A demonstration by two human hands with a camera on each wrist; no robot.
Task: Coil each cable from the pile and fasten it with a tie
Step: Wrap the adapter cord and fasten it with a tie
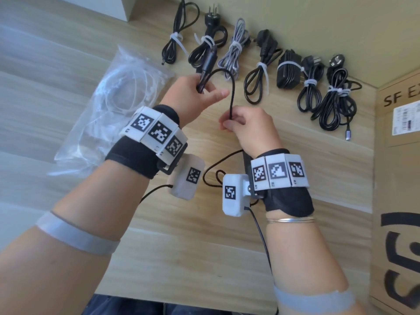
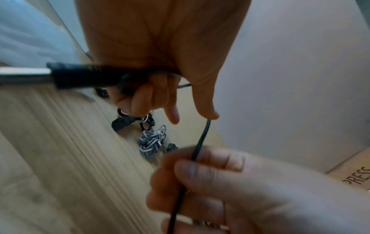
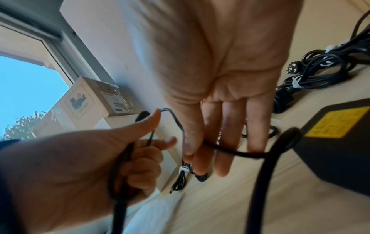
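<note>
My left hand (image 1: 191, 92) grips the black cable's (image 1: 230, 96) plug end, thumb out; my right hand (image 1: 247, 126) pinches the cable lower down, above the bench (image 1: 181, 235), near the tied bundles (image 1: 256, 71).

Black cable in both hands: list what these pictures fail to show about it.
- Cable far end: head view, it runs under the right hand and wrist cameras.
- Plug end: head view, mostly covered by the left hand; left wrist view, blurred.
- Loops so far: the left hand's curled fingers hide the count.
- Adapter: right wrist view, cut off by the edge; label too blurred to read.
</note>
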